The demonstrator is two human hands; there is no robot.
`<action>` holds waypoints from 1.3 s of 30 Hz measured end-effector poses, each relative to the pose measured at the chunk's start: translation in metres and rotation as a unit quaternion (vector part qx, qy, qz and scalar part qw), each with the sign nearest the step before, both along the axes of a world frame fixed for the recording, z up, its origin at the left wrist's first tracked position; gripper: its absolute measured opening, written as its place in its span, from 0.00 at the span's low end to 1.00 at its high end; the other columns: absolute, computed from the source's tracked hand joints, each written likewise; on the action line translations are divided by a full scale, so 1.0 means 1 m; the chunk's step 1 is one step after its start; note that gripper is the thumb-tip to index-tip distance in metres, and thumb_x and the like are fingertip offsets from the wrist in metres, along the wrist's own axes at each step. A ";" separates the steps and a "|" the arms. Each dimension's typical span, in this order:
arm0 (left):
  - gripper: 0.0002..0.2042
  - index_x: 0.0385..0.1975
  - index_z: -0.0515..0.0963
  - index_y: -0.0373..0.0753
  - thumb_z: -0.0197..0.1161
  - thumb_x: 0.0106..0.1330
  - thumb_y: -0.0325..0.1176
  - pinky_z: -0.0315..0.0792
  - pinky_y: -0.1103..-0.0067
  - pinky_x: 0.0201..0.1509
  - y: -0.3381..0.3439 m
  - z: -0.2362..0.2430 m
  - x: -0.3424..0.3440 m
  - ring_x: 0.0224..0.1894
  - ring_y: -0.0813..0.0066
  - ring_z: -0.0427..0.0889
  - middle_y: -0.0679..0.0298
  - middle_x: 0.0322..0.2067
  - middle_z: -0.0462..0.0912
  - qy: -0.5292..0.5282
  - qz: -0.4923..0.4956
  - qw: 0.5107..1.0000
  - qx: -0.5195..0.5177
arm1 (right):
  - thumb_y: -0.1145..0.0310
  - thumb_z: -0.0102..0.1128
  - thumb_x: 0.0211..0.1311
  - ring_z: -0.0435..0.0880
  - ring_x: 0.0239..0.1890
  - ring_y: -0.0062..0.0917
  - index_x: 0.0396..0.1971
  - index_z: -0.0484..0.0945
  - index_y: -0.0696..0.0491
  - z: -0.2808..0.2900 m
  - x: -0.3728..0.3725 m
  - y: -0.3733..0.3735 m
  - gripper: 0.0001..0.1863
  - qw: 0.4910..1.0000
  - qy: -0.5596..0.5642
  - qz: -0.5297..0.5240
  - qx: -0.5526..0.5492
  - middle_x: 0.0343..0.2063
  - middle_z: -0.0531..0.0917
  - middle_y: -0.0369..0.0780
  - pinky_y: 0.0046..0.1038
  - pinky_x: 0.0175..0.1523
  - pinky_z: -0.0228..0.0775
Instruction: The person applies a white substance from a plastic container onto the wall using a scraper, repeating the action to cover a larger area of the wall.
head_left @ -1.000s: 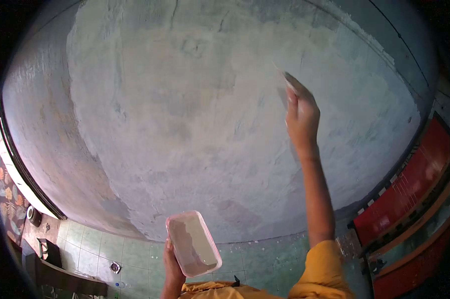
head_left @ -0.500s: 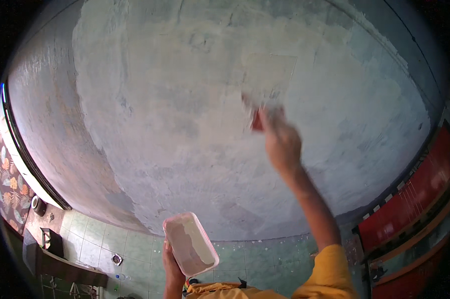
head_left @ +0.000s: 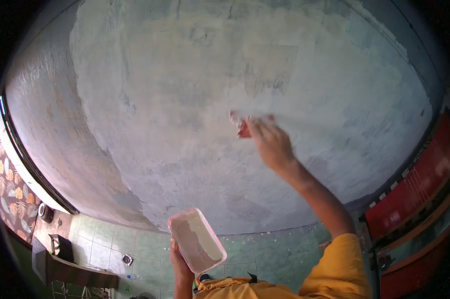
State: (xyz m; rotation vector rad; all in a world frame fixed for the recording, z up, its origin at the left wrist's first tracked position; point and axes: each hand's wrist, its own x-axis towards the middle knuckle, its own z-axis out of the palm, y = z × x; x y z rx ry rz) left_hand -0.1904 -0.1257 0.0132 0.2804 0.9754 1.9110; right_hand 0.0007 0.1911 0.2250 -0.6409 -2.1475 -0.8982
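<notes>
In my right hand (head_left: 274,144) is a red putty scraper (head_left: 244,130), its wide edge pressed to the wall and smeared with whitish putty. Around it the wall (head_left: 160,124) carries a patchy pale coat, with a squarish greyer patch (head_left: 272,65) just above the scraper. Low in front of me, my left hand (head_left: 181,261) grips the left side of a pinkish-white rectangular tub (head_left: 197,239). Pale putty coats part of the tub's inside. My left fingers are mostly hidden beneath the tub.
Green floor tiles (head_left: 145,239) run along the wall's foot, with white spatters. A red piece of furniture with wooden edges (head_left: 409,199) stands at right. At lower left are a brown bench-like piece (head_left: 80,273), a small black box (head_left: 61,248) and a floral curtain (head_left: 13,194).
My right hand has brought the scraper down and slightly left across the wall. The tub stays in my left hand, shifted slightly right in view.
</notes>
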 end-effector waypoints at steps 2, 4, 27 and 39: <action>0.29 0.68 0.66 0.40 0.49 0.77 0.56 0.74 0.68 0.60 -0.004 -0.014 -0.006 0.59 0.67 0.76 0.60 0.57 0.74 0.000 -0.002 1.000 0.003 | 0.73 0.56 0.65 0.87 0.48 0.39 0.55 0.79 0.56 0.063 0.015 0.008 0.19 0.997 0.062 0.026 0.049 0.45 0.87 0.47 0.40 0.52 0.82; 0.29 0.68 0.66 0.40 0.48 0.77 0.56 0.74 0.68 0.61 -0.003 -0.017 -0.006 0.59 0.66 0.76 0.60 0.58 0.74 -0.002 -0.009 1.000 0.006 | 0.76 0.55 0.65 0.87 0.44 0.36 0.56 0.79 0.50 0.130 0.039 0.023 0.20 0.989 0.115 -0.057 0.073 0.48 0.86 0.41 0.36 0.46 0.82; 0.28 0.68 0.66 0.40 0.47 0.78 0.55 0.74 0.70 0.60 0.005 -0.014 0.000 0.58 0.68 0.76 0.61 0.57 0.75 0.036 -0.032 0.999 0.007 | 0.77 0.51 0.67 0.84 0.54 0.42 0.62 0.75 0.52 0.138 0.041 0.036 0.24 0.994 0.065 -0.080 0.033 0.55 0.83 0.48 0.36 0.56 0.79; 0.30 0.68 0.66 0.40 0.48 0.76 0.55 0.75 0.66 0.60 0.000 -0.027 -0.011 0.59 0.63 0.77 0.59 0.58 0.76 0.039 -0.027 0.999 -0.004 | 0.74 0.54 0.67 0.85 0.54 0.39 0.58 0.78 0.52 0.184 0.049 0.036 0.20 0.986 0.141 0.012 0.092 0.52 0.85 0.46 0.38 0.57 0.78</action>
